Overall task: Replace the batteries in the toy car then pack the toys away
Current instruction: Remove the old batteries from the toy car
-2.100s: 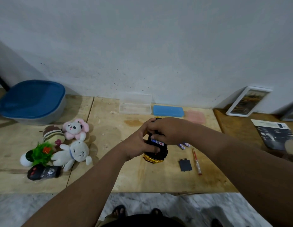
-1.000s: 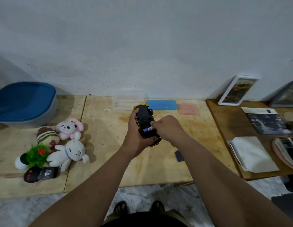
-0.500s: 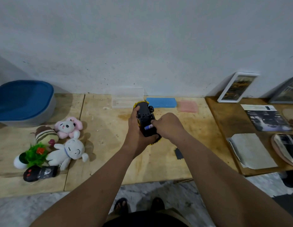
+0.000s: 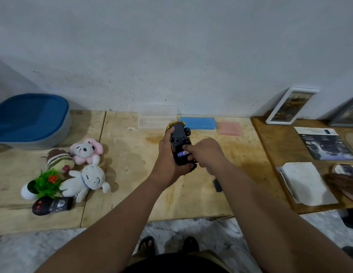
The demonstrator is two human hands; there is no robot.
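A: We hold the toy car (image 4: 179, 143) upside down above the wooden table (image 4: 132, 194). Our left hand (image 4: 167, 158) wraps around it from the left side, with the fingers curled under the yellow body, so the black underside faces us.

B: Yes, and our right hand (image 4: 207, 154) comes from the right. Its fingers (image 4: 188, 147) press on a battery (image 4: 182, 154) that lies across the open compartment in the underside. The other fingers of this hand are curled; we cannot tell if they hold something.

A: Where are the toys that we must pack?

B: They lie on the left part of the table: a pink plush (image 4: 86, 150), a white plush rabbit (image 4: 87, 180), a striped plush (image 4: 59, 159) and a small green plant toy (image 4: 46, 181). Just in front of them lies the black remote control (image 4: 51, 204).

A: Behind them we see the grey tub with blue lid (image 4: 31, 121), and it is closed.

B: Near the wall stand a clear plastic box (image 4: 157, 119), a blue case (image 4: 198, 122) and a pink case (image 4: 230, 128). A small dark cover (image 4: 217, 185) lies on the table beside our right forearm.
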